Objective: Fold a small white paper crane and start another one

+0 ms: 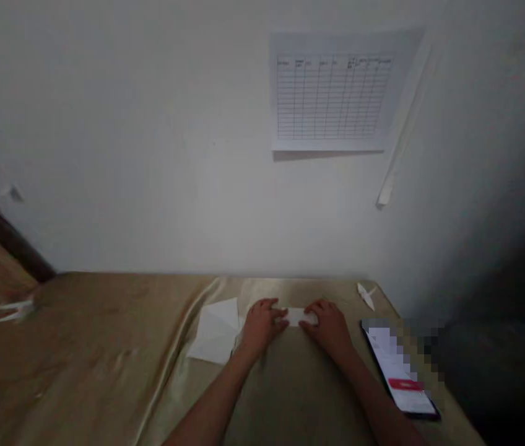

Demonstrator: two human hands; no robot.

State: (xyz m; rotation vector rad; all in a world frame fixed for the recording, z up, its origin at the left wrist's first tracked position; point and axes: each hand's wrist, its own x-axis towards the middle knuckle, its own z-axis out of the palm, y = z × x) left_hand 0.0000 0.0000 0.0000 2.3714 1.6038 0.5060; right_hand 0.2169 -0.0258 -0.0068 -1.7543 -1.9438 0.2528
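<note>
A small folded piece of white paper lies on the cloth-covered table, its long side running left to right. My left hand has its thumb and fingers curled on the left end of it. At the right end, my right hand pinches the paper between thumb and fingers. Only the middle of the folded paper shows between my fingertips. Beside my left wrist rests a larger white sheet with crease lines, partly behind the hand.
A phone with a lit screen lies right of my right forearm. Near the far right corner sits a small folded paper shape. The shiny table cloth is wrinkled. A printed chart hangs on the wall behind.
</note>
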